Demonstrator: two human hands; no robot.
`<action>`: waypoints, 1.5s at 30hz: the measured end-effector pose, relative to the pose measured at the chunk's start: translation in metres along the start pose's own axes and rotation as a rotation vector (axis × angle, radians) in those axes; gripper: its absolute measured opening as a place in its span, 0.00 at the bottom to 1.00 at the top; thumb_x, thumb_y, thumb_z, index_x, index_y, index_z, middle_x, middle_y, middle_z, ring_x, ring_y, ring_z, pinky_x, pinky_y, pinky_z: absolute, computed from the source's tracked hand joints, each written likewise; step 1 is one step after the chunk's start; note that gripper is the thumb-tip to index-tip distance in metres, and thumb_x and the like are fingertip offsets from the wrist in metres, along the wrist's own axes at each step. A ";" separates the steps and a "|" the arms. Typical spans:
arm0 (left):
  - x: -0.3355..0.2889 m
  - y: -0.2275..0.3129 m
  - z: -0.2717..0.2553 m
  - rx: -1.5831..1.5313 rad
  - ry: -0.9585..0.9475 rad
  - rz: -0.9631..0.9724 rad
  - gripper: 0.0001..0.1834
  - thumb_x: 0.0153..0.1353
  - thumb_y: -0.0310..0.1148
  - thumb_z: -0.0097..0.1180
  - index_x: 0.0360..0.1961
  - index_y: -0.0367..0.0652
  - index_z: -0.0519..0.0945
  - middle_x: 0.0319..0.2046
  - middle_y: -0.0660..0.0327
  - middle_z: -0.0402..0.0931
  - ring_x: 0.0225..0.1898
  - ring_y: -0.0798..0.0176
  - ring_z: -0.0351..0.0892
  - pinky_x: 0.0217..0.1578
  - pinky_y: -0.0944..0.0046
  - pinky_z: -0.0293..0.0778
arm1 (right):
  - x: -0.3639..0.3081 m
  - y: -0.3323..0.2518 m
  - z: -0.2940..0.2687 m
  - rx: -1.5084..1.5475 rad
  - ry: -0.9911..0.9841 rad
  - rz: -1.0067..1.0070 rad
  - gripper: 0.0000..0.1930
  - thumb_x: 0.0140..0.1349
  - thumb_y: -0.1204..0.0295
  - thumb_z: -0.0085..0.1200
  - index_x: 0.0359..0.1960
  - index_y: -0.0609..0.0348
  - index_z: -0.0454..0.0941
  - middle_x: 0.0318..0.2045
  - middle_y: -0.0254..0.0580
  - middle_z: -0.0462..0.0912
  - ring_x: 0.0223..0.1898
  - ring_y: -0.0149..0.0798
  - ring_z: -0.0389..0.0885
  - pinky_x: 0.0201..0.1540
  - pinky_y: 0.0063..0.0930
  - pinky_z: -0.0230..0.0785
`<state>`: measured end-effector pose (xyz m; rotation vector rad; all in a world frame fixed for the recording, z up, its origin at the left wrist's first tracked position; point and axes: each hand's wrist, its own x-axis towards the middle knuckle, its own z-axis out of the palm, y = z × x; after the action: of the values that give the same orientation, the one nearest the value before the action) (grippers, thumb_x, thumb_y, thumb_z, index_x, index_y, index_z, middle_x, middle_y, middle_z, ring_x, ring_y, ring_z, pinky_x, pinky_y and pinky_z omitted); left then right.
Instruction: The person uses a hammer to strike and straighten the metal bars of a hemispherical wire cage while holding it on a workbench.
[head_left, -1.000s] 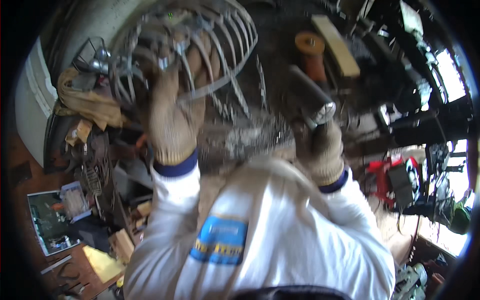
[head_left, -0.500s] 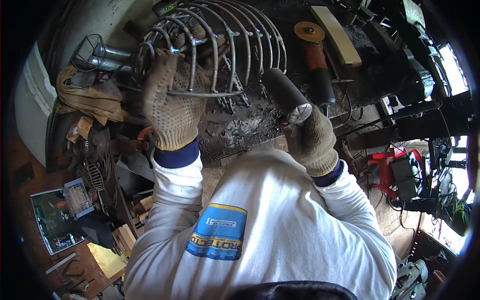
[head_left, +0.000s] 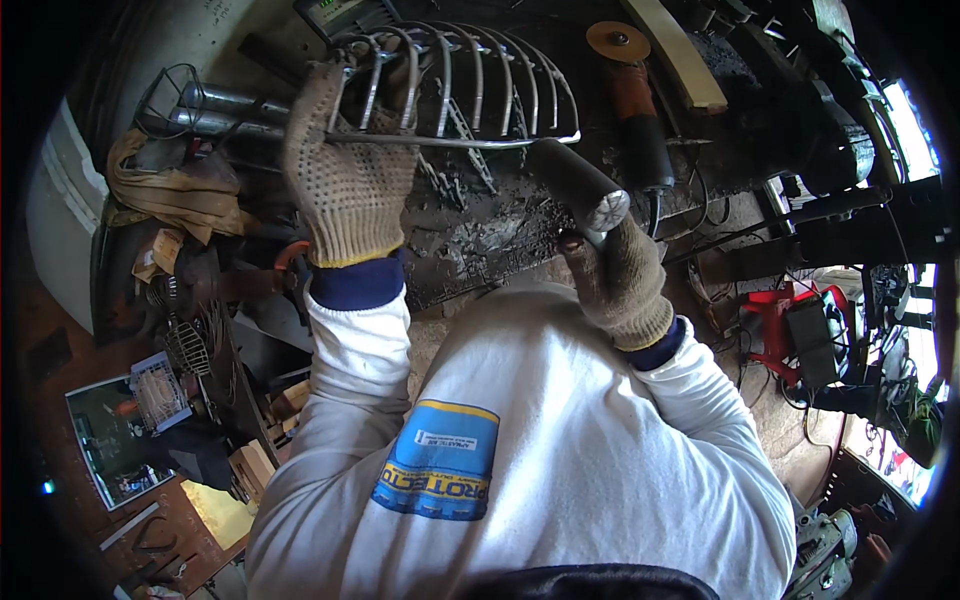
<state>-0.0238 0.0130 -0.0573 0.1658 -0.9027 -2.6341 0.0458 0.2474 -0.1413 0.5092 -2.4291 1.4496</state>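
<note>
My left hand [head_left: 352,170], in a dotted knit work glove, grips the left end of a curved cage of welded metal rods [head_left: 476,92]. Its fingers go behind the bars and are partly hidden. One long rod forms the cage's near edge and runs almost level across the view. Closed around the short visible part of a handle, my gloved right hand [head_left: 630,285] holds a hammer [head_left: 575,185] with a thick cylindrical metal head. That head is tilted, its far end close to the right end of the cage's near rod; whether they touch I cannot tell.
On the dark, grimy workbench [head_left: 480,250], an angle grinder [head_left: 640,130] with a round disc lies right of the cage, beside a pale rectangular bar [head_left: 675,55]. Brown cloth [head_left: 175,190] and metal cylinders [head_left: 235,110] are at left. A red stool [head_left: 770,330] stands right.
The cage has turned in my left hand, and its near rod has risen and straightened to level. My left hand has moved slightly up. The hammer has shifted only a little.
</note>
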 end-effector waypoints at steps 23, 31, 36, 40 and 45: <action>-0.004 -0.005 -0.034 -0.437 -0.657 -0.270 0.27 0.61 0.35 0.50 0.60 0.31 0.72 0.60 0.43 0.71 0.58 0.44 0.74 0.57 0.42 0.74 | -0.001 -0.016 0.003 -0.159 -0.158 -0.039 0.21 0.57 0.67 0.62 0.52 0.58 0.75 0.34 0.50 0.83 0.33 0.54 0.84 0.35 0.43 0.77; -0.007 0.004 -0.045 -0.355 -0.458 -0.155 0.22 0.70 0.39 0.46 0.57 0.33 0.73 0.53 0.44 0.76 0.54 0.47 0.77 0.55 0.48 0.76 | -0.002 -0.015 -0.020 0.037 -0.057 -0.129 0.22 0.52 0.70 0.67 0.47 0.67 0.77 0.34 0.51 0.85 0.34 0.46 0.87 0.39 0.34 0.79; -0.011 0.002 -0.034 0.042 -0.615 0.177 0.16 0.69 0.34 0.45 0.51 0.36 0.76 0.52 0.47 0.76 0.56 0.52 0.76 0.58 0.46 0.72 | -0.001 -0.017 -0.005 -0.103 -0.089 0.105 0.18 0.58 0.67 0.62 0.47 0.63 0.76 0.32 0.55 0.83 0.33 0.57 0.84 0.36 0.44 0.76; 0.007 0.016 -0.052 -0.285 -0.697 -0.082 0.17 0.70 0.32 0.40 0.49 0.31 0.77 0.53 0.45 0.76 0.54 0.50 0.77 0.56 0.43 0.74 | 0.000 -0.008 -0.004 -0.026 -0.040 -0.048 0.21 0.57 0.66 0.64 0.49 0.64 0.75 0.31 0.55 0.84 0.32 0.56 0.85 0.34 0.41 0.77; -0.008 0.014 -0.030 -0.072 -0.492 0.129 0.18 0.66 0.32 0.46 0.50 0.28 0.77 0.48 0.44 0.79 0.46 0.47 0.82 0.48 0.48 0.81 | 0.001 -0.021 0.000 -0.041 -0.028 -0.081 0.21 0.57 0.67 0.64 0.50 0.62 0.76 0.33 0.52 0.84 0.33 0.54 0.85 0.35 0.40 0.77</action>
<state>-0.0057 -0.0116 -0.0720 -0.5630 -0.9216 -2.6204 0.0541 0.2374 -0.1242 0.6144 -2.4248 1.3659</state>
